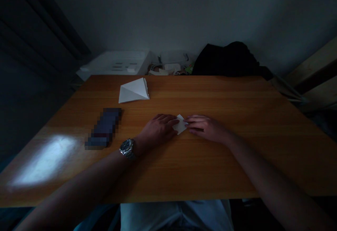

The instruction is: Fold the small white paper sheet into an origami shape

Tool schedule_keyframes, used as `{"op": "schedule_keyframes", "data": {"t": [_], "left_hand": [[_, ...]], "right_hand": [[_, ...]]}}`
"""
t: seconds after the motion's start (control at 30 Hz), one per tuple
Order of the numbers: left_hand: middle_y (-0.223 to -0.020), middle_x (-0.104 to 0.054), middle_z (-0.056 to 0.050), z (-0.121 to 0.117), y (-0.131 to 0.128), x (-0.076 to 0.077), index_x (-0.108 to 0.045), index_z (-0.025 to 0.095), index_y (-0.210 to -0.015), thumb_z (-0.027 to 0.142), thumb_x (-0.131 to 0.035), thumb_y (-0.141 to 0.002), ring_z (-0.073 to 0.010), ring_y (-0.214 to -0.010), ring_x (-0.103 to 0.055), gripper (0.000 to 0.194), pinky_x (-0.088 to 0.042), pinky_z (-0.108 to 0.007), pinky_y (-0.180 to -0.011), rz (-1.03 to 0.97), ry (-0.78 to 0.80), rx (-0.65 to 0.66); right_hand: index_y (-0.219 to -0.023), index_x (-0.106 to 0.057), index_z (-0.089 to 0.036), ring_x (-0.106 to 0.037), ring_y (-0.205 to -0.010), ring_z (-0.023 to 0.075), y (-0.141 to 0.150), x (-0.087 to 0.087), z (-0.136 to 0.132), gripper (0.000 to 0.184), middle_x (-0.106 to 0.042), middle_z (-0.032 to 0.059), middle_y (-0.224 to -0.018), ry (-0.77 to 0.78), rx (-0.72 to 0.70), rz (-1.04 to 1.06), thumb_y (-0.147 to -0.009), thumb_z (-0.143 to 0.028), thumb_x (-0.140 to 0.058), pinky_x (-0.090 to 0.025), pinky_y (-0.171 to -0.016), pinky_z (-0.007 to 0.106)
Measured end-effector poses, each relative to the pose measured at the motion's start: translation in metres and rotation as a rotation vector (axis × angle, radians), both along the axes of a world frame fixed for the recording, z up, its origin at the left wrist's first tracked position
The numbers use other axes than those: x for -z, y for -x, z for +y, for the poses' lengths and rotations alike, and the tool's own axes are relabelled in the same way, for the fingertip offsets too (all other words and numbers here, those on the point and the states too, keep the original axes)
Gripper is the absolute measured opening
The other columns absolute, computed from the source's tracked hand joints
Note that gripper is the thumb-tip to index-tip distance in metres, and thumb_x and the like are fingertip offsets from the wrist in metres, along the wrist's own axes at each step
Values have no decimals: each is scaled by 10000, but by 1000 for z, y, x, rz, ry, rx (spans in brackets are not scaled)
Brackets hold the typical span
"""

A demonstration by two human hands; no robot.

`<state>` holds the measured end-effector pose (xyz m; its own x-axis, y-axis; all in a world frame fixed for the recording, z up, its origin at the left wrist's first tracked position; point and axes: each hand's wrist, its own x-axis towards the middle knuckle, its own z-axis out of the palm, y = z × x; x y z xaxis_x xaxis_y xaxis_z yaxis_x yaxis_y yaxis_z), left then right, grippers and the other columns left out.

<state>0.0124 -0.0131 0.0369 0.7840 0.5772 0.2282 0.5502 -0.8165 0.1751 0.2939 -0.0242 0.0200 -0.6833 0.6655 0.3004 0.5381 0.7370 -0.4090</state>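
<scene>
A small piece of white paper (180, 125) lies near the middle of the wooden table, one corner pointing away from me. From the left, my left hand (161, 128) rests low on the table with its fingertips closed on the paper's left edge. A metal watch (127, 147) is on that wrist. My right hand (204, 127) comes in from the other side, its thumb and fingers pinching the right corner. The fingertips of both hands cover parts of the paper's edges, so its full outline is hidden.
Folded white sheets (134, 91) lie at the table's back left. A dark, pixelated flat object (105, 127) is left of my left hand. Beyond the back edge of the table (184, 175) are a white tray (116, 62), small clutter (168, 68) and black cloth (226, 61).
</scene>
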Motion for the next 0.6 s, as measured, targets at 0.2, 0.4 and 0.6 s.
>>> {"op": "schedule_keyframes", "data": {"t": [0.2,0.4,0.6], "left_hand": [[-1426,-613,-105,-1,1,1,-639,187,-1307,437,-641,-963,-288,-1267,-609,425,-474,-468,-1098,-28,2,-2],[-1382,-648,-108,0,1,2,-669,176,-1271,360,-637,-959,-281,-1225,-639,364,-497,-465,-1078,-54,-7,-1],[-1329,-680,-112,0,-1,2,-677,165,-1251,328,-602,-969,-278,-1166,-673,334,-527,-464,-1037,-82,-4,21]], "right_hand": [[-1190,-753,-247,-647,-1233,231,3,3,-1,243,-706,73,-1326,-8,-21,-25,-991,-246,-614,-504,-1089,431],[-1250,-718,-250,-644,-1225,236,3,5,2,281,-694,84,-1326,0,5,29,-984,-244,-628,-520,-1063,423],[-1246,-708,-279,-645,-1201,219,3,6,5,273,-680,64,-1338,31,21,67,-990,-232,-623,-521,-1047,425]]}}
